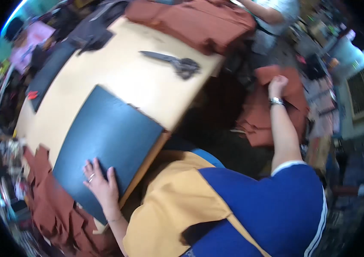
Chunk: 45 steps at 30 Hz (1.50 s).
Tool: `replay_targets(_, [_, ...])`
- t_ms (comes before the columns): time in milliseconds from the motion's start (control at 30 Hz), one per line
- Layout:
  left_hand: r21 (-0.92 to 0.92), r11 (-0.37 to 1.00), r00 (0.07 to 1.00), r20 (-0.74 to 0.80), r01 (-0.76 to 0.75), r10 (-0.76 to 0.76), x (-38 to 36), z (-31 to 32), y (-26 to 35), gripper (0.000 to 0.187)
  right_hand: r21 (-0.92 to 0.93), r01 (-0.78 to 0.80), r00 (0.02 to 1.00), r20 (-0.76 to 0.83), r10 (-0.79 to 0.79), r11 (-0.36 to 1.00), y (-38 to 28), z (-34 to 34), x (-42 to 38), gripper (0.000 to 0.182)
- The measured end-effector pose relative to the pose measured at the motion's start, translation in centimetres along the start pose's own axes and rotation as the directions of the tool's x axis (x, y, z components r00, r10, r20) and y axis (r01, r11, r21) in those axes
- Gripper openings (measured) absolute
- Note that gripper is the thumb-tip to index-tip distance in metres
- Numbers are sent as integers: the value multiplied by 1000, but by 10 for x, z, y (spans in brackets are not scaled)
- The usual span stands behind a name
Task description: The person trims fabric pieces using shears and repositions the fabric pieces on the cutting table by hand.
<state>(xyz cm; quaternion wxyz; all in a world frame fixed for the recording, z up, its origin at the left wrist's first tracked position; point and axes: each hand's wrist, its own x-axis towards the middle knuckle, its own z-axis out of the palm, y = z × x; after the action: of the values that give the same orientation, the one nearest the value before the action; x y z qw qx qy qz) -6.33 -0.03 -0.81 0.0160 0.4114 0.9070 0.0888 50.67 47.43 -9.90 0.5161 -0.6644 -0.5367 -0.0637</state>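
Note:
My left hand (100,182) lies flat, fingers spread, on a dark blue-green board (109,132) at the near edge of the table. Out to the right, my right hand (278,85) is closed at the upper part of a reddish-brown leather-like piece (272,113), which hangs or lies beyond the table edge. The fingers look wrapped on it, though blur hides the exact grip. Large shears (175,63) with dark wrapped handles rest on the table, apart from both hands.
The pale table (126,55) carries a reddish-brown stack (195,23) at its far end and dark material (94,32) at far left. More brown pieces (57,205) drape at lower left. Another person's arm (265,13) shows at the top. A small red object (32,95) sits at left.

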Motion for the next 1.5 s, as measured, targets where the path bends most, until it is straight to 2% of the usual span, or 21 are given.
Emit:
replay_targets(67, [1,1000,1000,-8,18,-18,0,-1,2,60,490,-256,936,-91,341,833,-101,0,12,29])
replay_targets(133, [-23,1000,1000,-18,20,-21,-2,-4,5,62,575,-195,908,-200,368,795,-170,13,26,35])
replay_targets(233, [-50,999,999,-33,15,-17,-4,-1,2,64,915,-223,949,124,291,336,-325,29,-17,33])
replay_targets(267, [-58,998,999,-32,16,-18,-4,-3,3,64,842,-357,910,215,355,405,-345,68,-33,26])
replay_targets(300, [-71,997,999,-43,15,-18,-3,0,0,65,877,-393,917,396,49,277,-402,38,-80,22])
replay_targets(333, [-83,997,999,-51,10,-14,-4,2,-3,66,850,-493,809,526,-262,185,-460,8,-127,20])
replay_targets(400, [-376,925,987,-120,56,-109,-6,0,-10,68,669,-646,226,628,-745,368,-508,1,-194,14])
replay_targets(467, [-734,678,952,-181,36,-246,-9,6,-26,68,506,-659,-362,436,-824,557,-520,-10,-254,11])
replay_targets(533, [-900,414,874,-306,-136,-378,-14,14,-45,66,261,-806,-488,214,-846,531,-508,-21,-306,14])
replay_targets(600, [-931,125,771,-354,-342,-530,-23,18,-64,64,443,-764,-430,194,-882,470,-491,-33,-324,15])
replay_targets(700, [-771,561,588,-614,-302,-526,-33,-8,-73,59,410,-747,-438,290,-851,524,-463,-40,-327,11])
replay_targets(800, [-567,806,681,-658,-169,-320,-27,-33,-76,55,378,-725,-439,392,-809,576,-440,-47,-309,9])
replay_targets(900, [-54,993,950,-287,110,-121,-10,-62,-65,60,657,-567,-233,451,-861,497,-426,-49,-292,10])
replay_targets(1000, [-102,994,998,-42,-41,37,18,-53,-56,69,82,-928,-173,769,-615,363,-412,-47,-301,18])
replay_targets(1033, [-92,994,998,-14,-59,58,28,-43,-56,80,-135,-936,-295,806,-513,326,-412,-48,-291,29])
replay_targets(1133, [-45,993,994,23,-106,107,56,-9,-61,85,-340,-931,-351,728,-589,134,-395,-31,-293,38])
replay_targets(1200, [-33,996,996,-3,-87,87,73,-3,-63,86,-287,-872,-436,825,-359,398,-422,-54,-273,52])
replay_targets(1300, [-15,999,998,-36,-50,50,96,0,-74,86,26,-621,-490,767,-414,784,-424,-44,-258,73])
replay_targets(1367, [25,999,999,-26,-35,36,102,-5,-88,83,314,-478,-441,722,-533,820,-440,-30,-236,56])
replay_targets(1433, [60,998,1000,-18,-10,12,98,-8,-104,81,670,-132,-267,686,-677,730,-436,31,-207,44])
replay_targets(1500, [99,995,999,-25,27,-25,87,-12,-122,81,781,-20,107,623,-775,625,-417,95,-180,36])
